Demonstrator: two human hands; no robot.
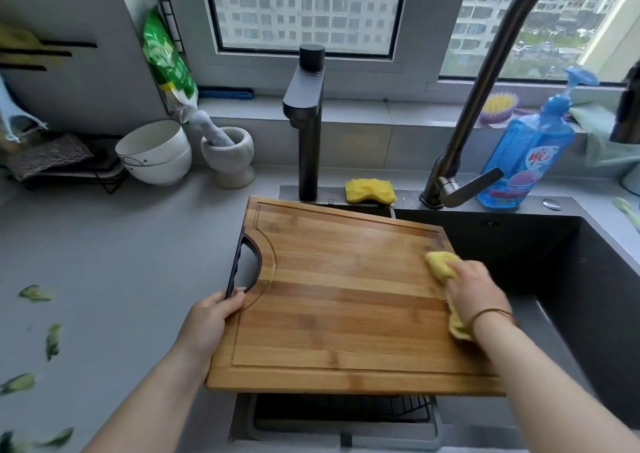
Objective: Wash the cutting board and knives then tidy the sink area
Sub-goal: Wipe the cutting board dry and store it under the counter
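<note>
We are holding the wooden cutting board (339, 296) over the left part of the sink (588, 262), probably so that drips fall into it. Our left hand (211, 317) is gripping the board's dark handle by the sink's left rim, steadying it. Our right hand (474, 290) is curling around a yellow cloth (440, 265) and pressing it onto the board above the basin.

Striped bamboo cutting board (339, 293) with a smooth satin sheen, matt dark sink (571, 262), brushed metal faucet (485, 82), soft yellow cloth (440, 268).
</note>
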